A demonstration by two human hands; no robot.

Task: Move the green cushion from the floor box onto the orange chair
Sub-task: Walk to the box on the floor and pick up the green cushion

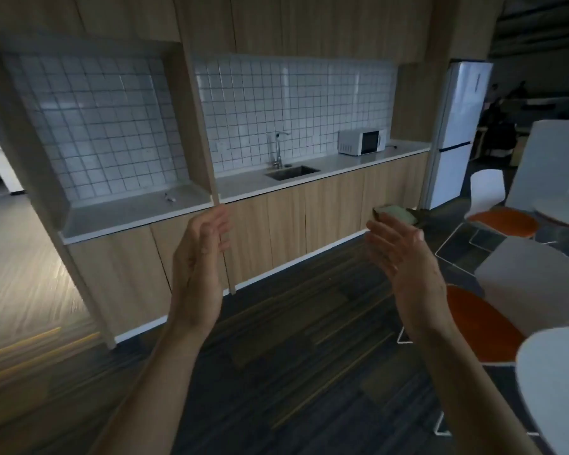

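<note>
The green cushion (397, 214) shows as a pale green patch low on the floor by the base of the cabinets (326, 205), just past the fingertips of the right hand (404, 257), which covers part of it; whether it sits in a box cannot be told, since the shape around it is dark and blurred. Both hands are raised in front of the camera, empty, palms turned toward each other with fingers spread; they are well apart and touch nothing. The left hand (199, 264) stands before the cabinet doors. To the right is an orange chair (483, 326) with a white back, close beside the right forearm, and a second chair (503, 221) with an orange seat stands farther back, near the fridge (457, 126). On the counter (342, 162) are a sink (291, 172) with a tap (279, 149) and a microwave (362, 142) against the white tiles. A white table (559, 385) edge fills the lower right corner.
</note>
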